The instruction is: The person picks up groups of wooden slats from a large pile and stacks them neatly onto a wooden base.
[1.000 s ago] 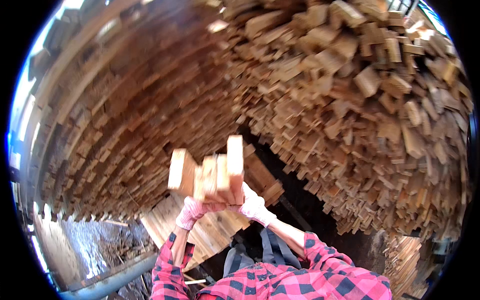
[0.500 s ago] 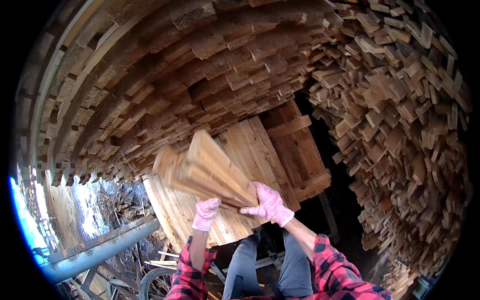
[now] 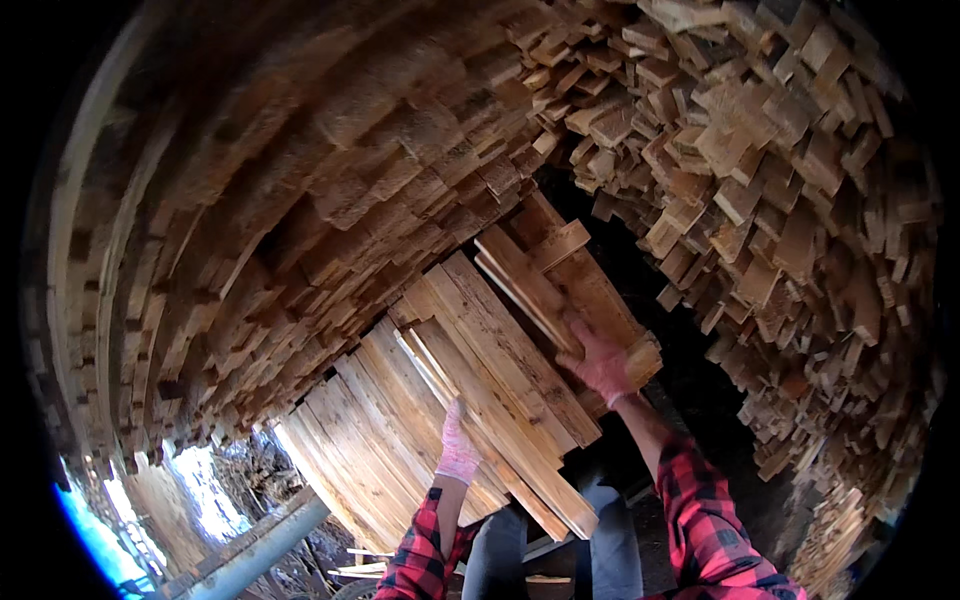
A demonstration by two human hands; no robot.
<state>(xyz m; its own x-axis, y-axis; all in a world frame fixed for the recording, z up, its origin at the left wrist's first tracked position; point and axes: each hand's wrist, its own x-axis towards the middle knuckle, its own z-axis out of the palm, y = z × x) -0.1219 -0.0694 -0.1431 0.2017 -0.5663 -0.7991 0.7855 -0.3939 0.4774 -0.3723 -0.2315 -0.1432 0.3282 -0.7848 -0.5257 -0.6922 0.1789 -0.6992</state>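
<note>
Head view: I see long, pale boards (image 3: pixel 508 428) beside left hand (image 3: pixel 458 447), fingers straight; right hand (image 3: pixel 600 364) splayed against browner plank (image 3: pixel 525 288); both grips unclear.

a red-and-black checked shirt (image 3: pixel 728 565) is showing, its left sleeve (image 3: pixel 425 545) and right sleeve (image 3: pixel 703 505) are ending partway down the forearms (image 3: pixel 642 430), a pink-and-white glove (image 3: pixel 459 463) is covering the left hand (image 3: pixel 457 440), a pinkish glove (image 3: pixel 608 378) is covering the right hand (image 3: pixel 600 362), grey trousers (image 3: pixel 612 545) are clothing both legs (image 3: pixel 497 552)
</note>
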